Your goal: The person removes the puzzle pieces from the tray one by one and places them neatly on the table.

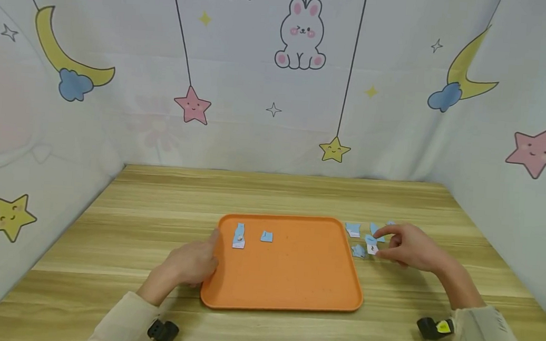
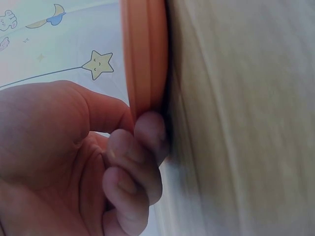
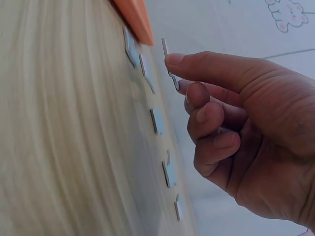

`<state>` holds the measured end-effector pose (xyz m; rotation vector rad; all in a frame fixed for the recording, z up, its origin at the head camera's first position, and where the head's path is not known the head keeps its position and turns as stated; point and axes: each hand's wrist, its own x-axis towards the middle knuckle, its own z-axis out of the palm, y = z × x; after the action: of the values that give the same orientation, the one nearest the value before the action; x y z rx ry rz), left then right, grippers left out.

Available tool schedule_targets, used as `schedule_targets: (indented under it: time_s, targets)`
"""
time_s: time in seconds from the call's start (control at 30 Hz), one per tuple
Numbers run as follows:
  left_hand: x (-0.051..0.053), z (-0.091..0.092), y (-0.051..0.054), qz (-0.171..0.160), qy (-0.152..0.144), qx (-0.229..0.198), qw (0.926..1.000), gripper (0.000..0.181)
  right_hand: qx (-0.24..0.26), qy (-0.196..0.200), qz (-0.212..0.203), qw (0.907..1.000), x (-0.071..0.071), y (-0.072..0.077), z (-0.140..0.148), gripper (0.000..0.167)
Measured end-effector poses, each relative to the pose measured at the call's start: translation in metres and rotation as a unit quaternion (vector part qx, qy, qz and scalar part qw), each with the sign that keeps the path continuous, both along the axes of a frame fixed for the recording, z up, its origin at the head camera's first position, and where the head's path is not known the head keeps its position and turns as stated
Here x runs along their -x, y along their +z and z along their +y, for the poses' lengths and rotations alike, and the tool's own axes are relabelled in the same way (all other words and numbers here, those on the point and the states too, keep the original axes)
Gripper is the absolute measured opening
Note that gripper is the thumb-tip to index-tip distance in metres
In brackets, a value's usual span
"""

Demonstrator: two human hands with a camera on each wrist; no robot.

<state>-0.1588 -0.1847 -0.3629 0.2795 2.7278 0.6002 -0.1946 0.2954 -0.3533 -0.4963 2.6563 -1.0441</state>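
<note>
My left hand (image 1: 192, 262) grips the left rim of an orange tray (image 1: 289, 282); in the left wrist view its fingers (image 2: 130, 152) curl at the tray's edge. My right hand (image 1: 410, 246) pinches a light-blue and white puzzle piece (image 1: 371, 247) between thumb and index finger, just beyond the tray's right side. The right wrist view shows this piece edge-on, lifted off the table. On the tray's left part lie a narrow blue strip of puzzle (image 1: 238, 238), seemingly joined pieces, and a small blue piece (image 1: 267, 236).
Several loose puzzle pieces lie on the wooden table (image 1: 290, 335) right of the tray, among them one near its corner (image 1: 352, 229) and another below it (image 1: 358, 251). A printed cloth (image 1: 242, 73) hangs behind the table and at both sides.
</note>
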Motion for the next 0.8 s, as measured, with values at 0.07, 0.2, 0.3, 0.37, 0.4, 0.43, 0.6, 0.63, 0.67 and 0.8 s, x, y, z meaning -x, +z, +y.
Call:
schedule_targets:
  time_s: [0.07,0.2,0.3,0.37,0.4,0.43,0.6,0.63,0.67,0.8]
  targets:
    - [0.0,0.0,0.0,-0.002,0.0,-0.002,1.0,0.072,0.0,-0.006,-0.003,1.0,0.0,-0.003,0.006,0.049]
    - [0.001,0.0,-0.001,-0.001,-0.001,-0.002,1.0,0.073,-0.002,-0.019,-0.009,0.9998,0.0,-0.007,0.016,0.049]
    - [0.001,0.0,-0.001,0.0,0.0,-0.002,1.0,0.074,-0.007,-0.023,-0.012,0.9996,0.001,-0.009,0.02,0.048]
    - [0.001,0.0,-0.001,0.002,0.0,-0.001,1.0,0.074,-0.011,-0.022,-0.016,0.9996,0.001,-0.01,0.022,0.047]
    - [0.001,-0.001,-0.002,0.002,-0.001,-0.001,1.0,0.074,-0.013,-0.021,-0.017,0.9995,0.001,-0.011,0.022,0.047]
    - [0.001,-0.001,-0.002,0.003,-0.001,-0.001,1.0,0.074,-0.015,-0.02,-0.018,0.9995,0.002,-0.011,0.023,0.047]
    - [0.0,-0.001,-0.001,0.004,-0.002,0.002,1.0,0.073,-0.02,-0.015,-0.023,0.9994,0.002,-0.012,0.023,0.045]
    - [0.0,0.0,-0.001,0.004,-0.002,0.002,1.0,0.073,-0.021,-0.015,-0.025,0.9994,0.002,-0.013,0.023,0.045]
    - [0.0,0.0,-0.001,0.005,-0.001,0.003,1.0,0.073,-0.022,-0.014,-0.027,0.9993,0.002,-0.013,0.023,0.045]
    - [0.0,0.0,-0.002,0.007,-0.002,0.005,1.0,0.072,-0.028,-0.017,-0.033,0.9989,0.002,-0.014,0.023,0.048]
